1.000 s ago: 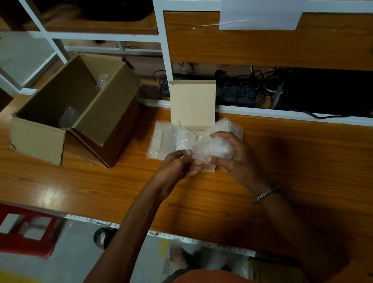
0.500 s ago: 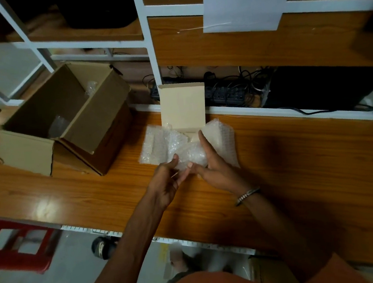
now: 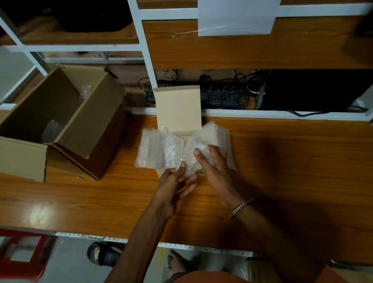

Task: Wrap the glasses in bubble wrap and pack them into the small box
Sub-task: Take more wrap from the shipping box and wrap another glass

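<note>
Right hand [image 3: 215, 170]: laid flat, fingers straight, pressed on the crinkled clear bubble wrap bundle [image 3: 196, 156]; 1.0 s ago the bundle was cupped in curled fingers and lifted, now it has been pushed down.

Left hand [image 3: 173, 185]: fingers loosely extended, fingertips touching the near edge of the bundle; nothing is gripped; earlier the wrap was pinched between thumb and fingers.

Bundle position: set in the small pale cardboard box [image 3: 179, 119], at its near right part, with wrap spilling over the right rim; the glasses inside cannot be made out.

Loose wrap: a flat sheet of clear bubble wrap [image 3: 152, 151] is draped over the left side of the small box, unchanged from earlier.

Small box lid: stood upright at the back, as before.

Large box: a brown corrugated carton [image 3: 57, 121] is lying open on the orange wooden surface [image 3: 295, 154], well left of the small box, unmoved.

Wrist: a metal bracelet [image 3: 241, 207] is worn on the right arm.
</note>
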`<move>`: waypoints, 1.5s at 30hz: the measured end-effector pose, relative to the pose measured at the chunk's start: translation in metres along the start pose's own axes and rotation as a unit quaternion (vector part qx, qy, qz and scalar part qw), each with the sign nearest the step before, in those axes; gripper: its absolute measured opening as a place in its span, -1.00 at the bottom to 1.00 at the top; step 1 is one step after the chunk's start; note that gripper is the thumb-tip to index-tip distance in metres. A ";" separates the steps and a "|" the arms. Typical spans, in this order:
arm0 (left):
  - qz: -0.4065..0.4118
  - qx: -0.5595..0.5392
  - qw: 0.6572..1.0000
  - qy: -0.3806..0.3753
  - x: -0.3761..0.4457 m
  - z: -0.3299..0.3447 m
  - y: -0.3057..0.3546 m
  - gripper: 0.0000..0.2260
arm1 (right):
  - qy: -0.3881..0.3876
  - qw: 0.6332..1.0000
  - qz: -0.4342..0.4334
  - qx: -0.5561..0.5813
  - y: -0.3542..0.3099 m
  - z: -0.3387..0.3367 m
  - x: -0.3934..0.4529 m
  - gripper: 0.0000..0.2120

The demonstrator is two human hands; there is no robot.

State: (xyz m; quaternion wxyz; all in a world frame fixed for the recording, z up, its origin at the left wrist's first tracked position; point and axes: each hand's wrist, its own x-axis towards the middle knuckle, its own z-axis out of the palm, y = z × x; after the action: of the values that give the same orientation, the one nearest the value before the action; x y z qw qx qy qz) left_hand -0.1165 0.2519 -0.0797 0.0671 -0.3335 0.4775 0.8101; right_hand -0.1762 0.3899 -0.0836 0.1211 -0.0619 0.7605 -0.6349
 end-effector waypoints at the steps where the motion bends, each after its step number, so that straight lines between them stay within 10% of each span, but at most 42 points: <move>1: -0.005 0.003 1.000 0.004 0.002 0.001 -0.002 -0.63 | -0.010 0.999 0.030 0.026 0.002 0.003 0.000 -0.50; 7: -0.042 0.198 0.978 -0.043 0.002 -0.007 0.005 -0.75 | 0.011 0.998 0.067 -0.002 0.005 -0.009 0.025 -0.55; 12: 0.160 0.246 0.955 0.034 0.023 -0.022 0.027 -0.86 | 0.051 0.992 0.081 -0.087 -0.013 -0.016 0.066 -0.51; 22: 0.386 0.627 0.675 0.051 0.106 -0.031 0.060 -0.60 | -0.069 0.870 0.037 -0.487 -0.026 0.025 0.132 -0.48; 27: 0.332 0.780 0.530 -0.016 0.129 -0.058 0.072 -0.41 | -0.074 0.820 0.051 -0.565 -0.021 0.053 0.149 -0.52; 36: 0.351 0.781 0.517 -0.017 0.137 -0.082 0.067 -0.40 | -0.045 0.718 -0.001 -0.694 0.016 0.073 0.136 -0.39; 40: 0.362 0.778 0.513 0.022 0.132 -0.072 0.065 -0.50 | -0.122 0.735 -0.036 -0.667 -0.004 0.052 0.133 -0.26; 45: 0.361 0.763 0.535 0.012 0.143 -0.067 0.069 -0.40 | -0.188 0.710 -0.109 -0.670 -0.042 0.046 0.137 -0.54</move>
State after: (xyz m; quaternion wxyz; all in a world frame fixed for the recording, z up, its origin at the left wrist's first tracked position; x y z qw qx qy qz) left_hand -0.2234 0.1300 -0.1372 -0.0073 0.0355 0.9953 0.0895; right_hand -0.2983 0.3048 -0.0648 0.1182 -0.3270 0.9359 0.0568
